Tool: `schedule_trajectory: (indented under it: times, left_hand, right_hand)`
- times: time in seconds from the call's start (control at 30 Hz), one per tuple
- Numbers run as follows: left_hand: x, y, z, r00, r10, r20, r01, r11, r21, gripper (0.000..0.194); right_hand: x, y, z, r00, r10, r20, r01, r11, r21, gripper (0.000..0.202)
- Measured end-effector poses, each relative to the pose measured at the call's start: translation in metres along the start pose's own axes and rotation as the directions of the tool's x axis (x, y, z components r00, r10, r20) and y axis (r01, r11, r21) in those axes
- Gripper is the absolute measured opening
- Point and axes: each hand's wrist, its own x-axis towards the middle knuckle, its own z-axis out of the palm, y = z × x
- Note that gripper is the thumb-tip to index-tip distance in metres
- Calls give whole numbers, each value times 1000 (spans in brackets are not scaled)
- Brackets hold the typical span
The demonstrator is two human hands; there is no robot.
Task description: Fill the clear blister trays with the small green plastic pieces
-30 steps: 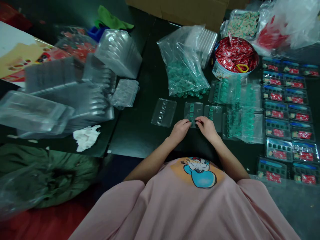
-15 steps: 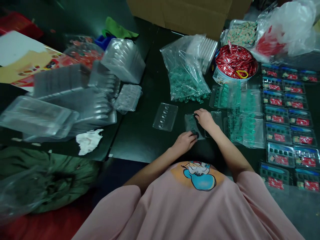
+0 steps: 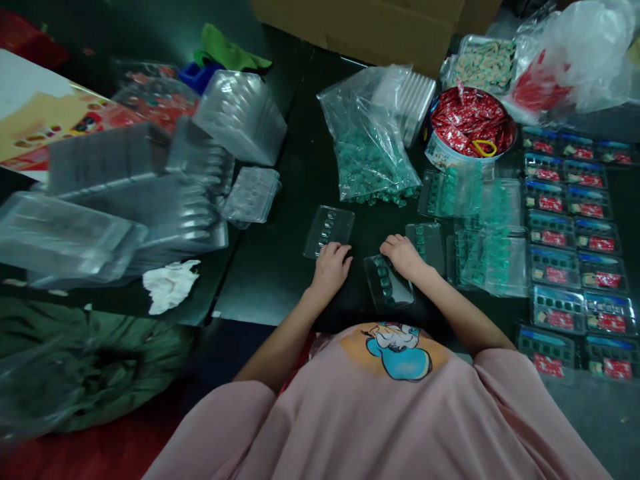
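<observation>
My left hand (image 3: 330, 270) rests on the near edge of a clear plastic blister tray (image 3: 339, 227) with a row of moulded pockets. Its fingers are slightly spread. My right hand (image 3: 404, 258) is closed at the far right edge of another blister tray (image 3: 397, 291), whose row of pockets holds dark green pieces. Where its fingertips meet the tray is partly hidden. Just right of that hand lies a third tray (image 3: 433, 248) with green pieces. Beyond my hands, small green pieces (image 3: 367, 163) fill an open clear bag and spill from its mouth.
Filled trays (image 3: 495, 260) overlap on the right, beside rows of packs with red sachets (image 3: 555, 237). A round tin (image 3: 445, 157) of red sachets stands behind them. Stacks of clear trays (image 3: 145, 213) and a crumpled tissue (image 3: 170, 287) lie left. A cardboard box (image 3: 360, 30) stands behind.
My left hand has left the tray with green pieces and moved left to the other tray. The tray with green pieces has slid nearer to me and turned slightly, with my right hand still at it.
</observation>
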Motion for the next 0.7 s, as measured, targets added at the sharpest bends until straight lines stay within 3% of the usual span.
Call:
schedule_trajectory:
  times: [0.17,0.33,0.4,0.5,0.6,0.7]
  left_hand:
    - [8,-7,3,999,-26,48,25,999,23,29]
    - [15,1,6,994,-20,103,16,999,48,37]
    - [16,11,10,991,-9,135,3,999,42,37]
    - [14,35,20,975,44,216,-46,999,5,35]
    - [13,63,34,947,115,300,-102,993,-58,32]
    - [16,87,45,921,151,360,-125,988,-94,29]
  right_hand:
    - [-15,6,-30,997,-74,-30,79,958,277,25]
    - [-36,61,-85,992,72,-103,-30,932,361,18]
    - [-42,82,-95,985,155,-71,-130,952,278,18]
    - [-44,97,-92,960,275,-49,-276,961,-5,20]
    - [-41,94,-82,946,312,-88,-324,917,-232,22]
    - [-33,85,-77,937,320,-141,-347,901,-261,24]
